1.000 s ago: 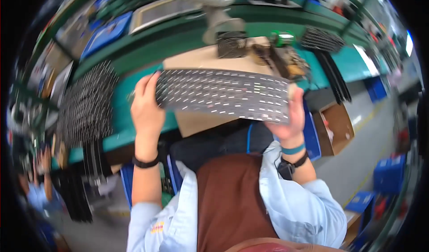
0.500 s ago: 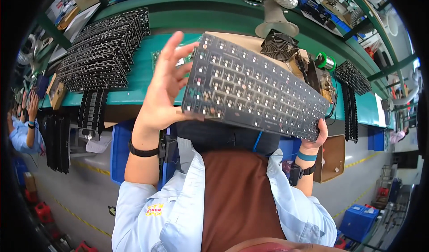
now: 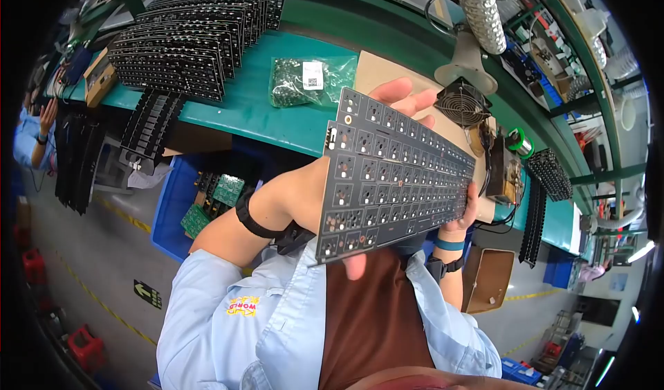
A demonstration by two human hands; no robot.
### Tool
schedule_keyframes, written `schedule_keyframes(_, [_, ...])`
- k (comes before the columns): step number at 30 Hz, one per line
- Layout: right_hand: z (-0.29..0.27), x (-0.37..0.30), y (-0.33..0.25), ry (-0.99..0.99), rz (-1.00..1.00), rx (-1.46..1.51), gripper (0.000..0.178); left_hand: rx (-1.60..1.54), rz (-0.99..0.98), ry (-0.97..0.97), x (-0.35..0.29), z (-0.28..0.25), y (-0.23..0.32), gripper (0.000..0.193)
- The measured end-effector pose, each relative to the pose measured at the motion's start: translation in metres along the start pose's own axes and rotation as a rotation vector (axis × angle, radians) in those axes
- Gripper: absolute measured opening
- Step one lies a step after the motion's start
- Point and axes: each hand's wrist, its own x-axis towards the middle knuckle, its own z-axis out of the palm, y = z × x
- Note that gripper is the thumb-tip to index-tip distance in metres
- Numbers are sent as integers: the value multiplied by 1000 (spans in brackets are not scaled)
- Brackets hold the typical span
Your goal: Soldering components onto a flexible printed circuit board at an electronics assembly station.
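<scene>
A dark keyboard circuit board (image 3: pixel 394 182), with rows of small white parts, is tilted up in front of my chest. Behind its left part is my left hand (image 3: pixel 407 99), the palm hidden by the board; its fingers show past the top edge and the thumb tip below the bottom edge. At the narrow right end, my right hand (image 3: pixel 470 209) grips the board by its edge. A clear bag of small dark parts (image 3: pixel 294 84) with a white label lies on the green bench (image 3: pixel 287 130) beyond the board.
Many similar boards stand stacked upright (image 3: pixel 187 40) at the left. A black slotted rack (image 3: pixel 151 123) juts over the bench edge. At the right are a fan (image 3: pixel 462 105), a solder reel (image 3: pixel 519 143) and more boards (image 3: pixel 550 174). Below stands a blue bin (image 3: pixel 169 206) holding green boards.
My left hand has gone from open beside the board's left end to behind it. The board has turned, its left end now nearer and lower. The view has shifted, showing the bag and bin more fully.
</scene>
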Motion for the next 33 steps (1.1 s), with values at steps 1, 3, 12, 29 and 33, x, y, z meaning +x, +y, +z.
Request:
schedule_keyframes(1, [-3, 8, 2, 22, 30, 6, 48, 41, 33, -24, -1, 1, 1, 133])
schedule_keyframes(3, [-4, 19, 7, 64, 90, 18, 46, 125, 101, -71, -4, 1, 2, 131])
schedule_keyframes(12, [62, -2, 28, 87, -234, -741, 44, 542, 252, -153, -4, -12, 30, 141])
schedule_keyframes(29, [43, -7, 35, 94, -110, -795, 38, 780, 394, -47, 0, -20, 19, 138])
schedule_keyframes(33, [42, -8, 34, 91, -112, -780, 37, 670, 377, 9, 1, -19, 18, 138])
